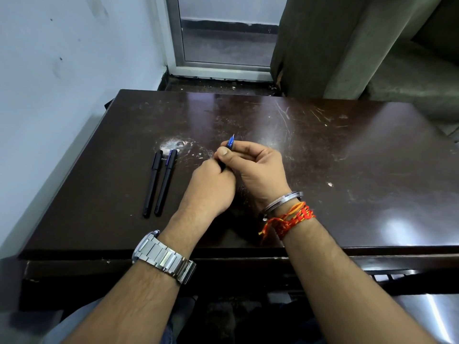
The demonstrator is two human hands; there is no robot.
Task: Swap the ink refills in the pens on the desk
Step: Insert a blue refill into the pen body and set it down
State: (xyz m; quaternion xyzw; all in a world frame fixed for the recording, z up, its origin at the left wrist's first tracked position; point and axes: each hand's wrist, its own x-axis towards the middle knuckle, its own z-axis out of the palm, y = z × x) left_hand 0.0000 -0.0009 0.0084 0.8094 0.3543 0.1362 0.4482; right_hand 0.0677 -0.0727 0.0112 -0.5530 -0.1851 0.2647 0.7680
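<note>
Over the middle of the desk (323, 170), my left hand (211, 187) grips the barrel of an uncapped pen (230, 143) and my right hand (255, 167) pinches its blue tip end. Near the left edge lie a black pen (152, 184) and a blue-clipped pen (166, 182), both capped. That makes three pens, and I judge no refill swapped yet.

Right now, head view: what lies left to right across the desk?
Black pen → pen with blue clip → left hand → right hand; both grip a blue-tipped pen.
</note>
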